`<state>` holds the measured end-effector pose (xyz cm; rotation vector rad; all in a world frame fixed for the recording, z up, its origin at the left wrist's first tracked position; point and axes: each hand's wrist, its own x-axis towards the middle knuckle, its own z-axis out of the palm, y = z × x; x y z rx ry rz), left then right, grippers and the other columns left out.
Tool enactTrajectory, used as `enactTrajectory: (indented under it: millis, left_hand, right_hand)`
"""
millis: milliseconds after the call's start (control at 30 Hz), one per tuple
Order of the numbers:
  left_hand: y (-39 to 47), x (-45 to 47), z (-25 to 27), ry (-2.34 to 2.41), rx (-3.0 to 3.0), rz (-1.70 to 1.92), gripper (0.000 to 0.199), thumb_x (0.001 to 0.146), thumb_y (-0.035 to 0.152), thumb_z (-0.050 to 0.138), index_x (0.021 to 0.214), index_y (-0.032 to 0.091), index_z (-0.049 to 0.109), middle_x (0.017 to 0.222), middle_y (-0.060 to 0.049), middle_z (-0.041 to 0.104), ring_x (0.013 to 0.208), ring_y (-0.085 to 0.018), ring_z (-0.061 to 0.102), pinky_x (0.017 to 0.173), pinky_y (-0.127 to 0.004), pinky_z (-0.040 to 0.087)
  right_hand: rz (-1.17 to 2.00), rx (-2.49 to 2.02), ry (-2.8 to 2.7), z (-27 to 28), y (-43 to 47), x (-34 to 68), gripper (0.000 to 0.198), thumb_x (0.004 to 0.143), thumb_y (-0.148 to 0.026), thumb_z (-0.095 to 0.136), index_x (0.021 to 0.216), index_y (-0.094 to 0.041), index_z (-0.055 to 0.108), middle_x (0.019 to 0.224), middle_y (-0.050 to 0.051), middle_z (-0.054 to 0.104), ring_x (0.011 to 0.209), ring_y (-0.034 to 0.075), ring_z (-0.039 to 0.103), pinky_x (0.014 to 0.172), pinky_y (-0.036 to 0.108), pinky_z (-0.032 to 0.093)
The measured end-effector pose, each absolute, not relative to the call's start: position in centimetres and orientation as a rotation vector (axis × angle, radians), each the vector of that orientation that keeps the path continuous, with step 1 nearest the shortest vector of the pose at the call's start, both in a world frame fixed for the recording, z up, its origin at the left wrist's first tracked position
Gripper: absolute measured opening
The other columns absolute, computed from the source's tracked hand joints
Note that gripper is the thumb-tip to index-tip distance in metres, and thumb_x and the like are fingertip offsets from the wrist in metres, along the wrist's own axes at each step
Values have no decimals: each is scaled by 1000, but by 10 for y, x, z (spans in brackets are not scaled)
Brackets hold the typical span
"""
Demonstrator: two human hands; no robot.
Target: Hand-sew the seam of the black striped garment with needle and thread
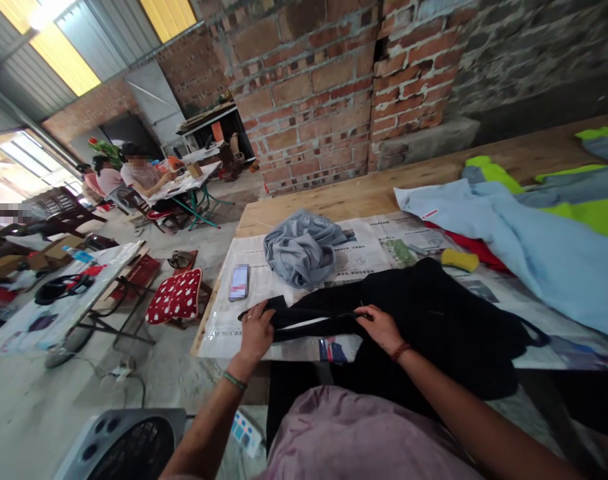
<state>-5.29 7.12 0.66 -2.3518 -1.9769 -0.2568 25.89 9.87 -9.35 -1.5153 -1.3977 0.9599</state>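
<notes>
A black garment point(414, 300) lies over the near edge of the table, part of it hanging down in front of me. My left hand point(257, 331) is closed on its left end, fingers curled over the cloth. My right hand point(381, 327) pinches the garment's edge farther right; a thin sliver sticks up by its fingertips, too small to name. Between both hands the cloth runs in a narrow stretch, with a white strip showing through a gap. Just beyond my left hand are a phone point(239, 283) and a bunched grey cloth point(304, 247).
Newspaper under clear plastic covers the wooden table point(269, 213). A yellow sponge point(459, 260), light blue cloth point(534, 240) and neon-yellow and grey garments point(584, 200) lie to the right. On the left stand a red cushioned stool point(174, 297) and a fan point(129, 447). Several people sit farther back.
</notes>
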Motion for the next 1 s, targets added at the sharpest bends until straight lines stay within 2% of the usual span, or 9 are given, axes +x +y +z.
enactTrajectory:
  millis: [133,233,300,367,533,667,800,867,1000]
  left_hand:
    - [73,-13,-1,-1793,-2550,-724,23,77,17,51,97,21,63,113,-7,60,104,-22,51,92,-41,37]
    - [87,17,-9,-1624,-2739,-852,29,76,16,52,103,20,61,116,-7,59,108,-22,50,93,-40,37]
    - [100,34,-13,-1437,-2952,-805,47,70,11,53,116,20,55,122,-7,54,115,-22,45,97,-40,35]
    - [113,45,-14,-1320,-3142,-719,55,66,8,52,120,19,52,115,-6,59,109,-20,50,96,-37,37]
    - [136,40,-10,-1486,-3312,-469,27,70,15,57,95,16,67,75,-2,65,71,-13,59,72,-24,46]
    - [134,11,1,-1467,-3325,-357,11,71,18,60,78,15,68,79,-3,63,72,-13,57,71,-22,45]
    - [118,-6,8,-1452,-3347,-283,11,64,10,61,73,14,65,103,-6,61,89,-16,57,79,-23,43]
    - [111,-7,9,-1460,-3378,-204,16,64,10,59,78,16,65,106,-4,62,92,-16,57,81,-23,43]
    - [107,-7,13,-1598,-3269,55,45,67,15,55,112,23,55,96,-1,66,82,-15,61,73,-23,44]
  right_hand:
    - [933,-1473,-1408,-95,92,258,24,64,-34,52,77,-20,66,81,3,62,74,16,57,71,28,44]
    - [940,-1420,-1422,-90,88,259,23,64,-36,54,75,-20,66,78,2,61,74,17,56,71,28,43]
    - [975,-1408,-1431,-83,87,261,24,65,-38,55,74,-20,67,76,2,61,73,17,56,71,28,42]
    - [1049,-1413,-1413,-77,88,265,25,64,-40,56,74,-20,67,74,2,62,72,17,56,70,27,41]
    - [1240,-1449,-1287,-73,95,272,28,62,-43,57,70,-18,67,64,0,61,62,14,51,59,25,37]
    - [1263,-1445,-1267,-76,97,272,28,60,-43,57,66,-17,65,59,-1,59,59,13,49,58,25,36]
    - [1288,-1430,-1270,-77,97,271,27,61,-43,57,65,-17,65,59,-1,59,59,13,49,57,24,36]
    - [1293,-1434,-1288,-76,97,271,28,61,-43,56,66,-17,65,58,-1,59,58,13,49,57,24,36]
    - [1280,-1458,-1301,-78,97,270,27,61,-42,55,65,-17,64,55,-2,57,55,13,47,54,24,35]
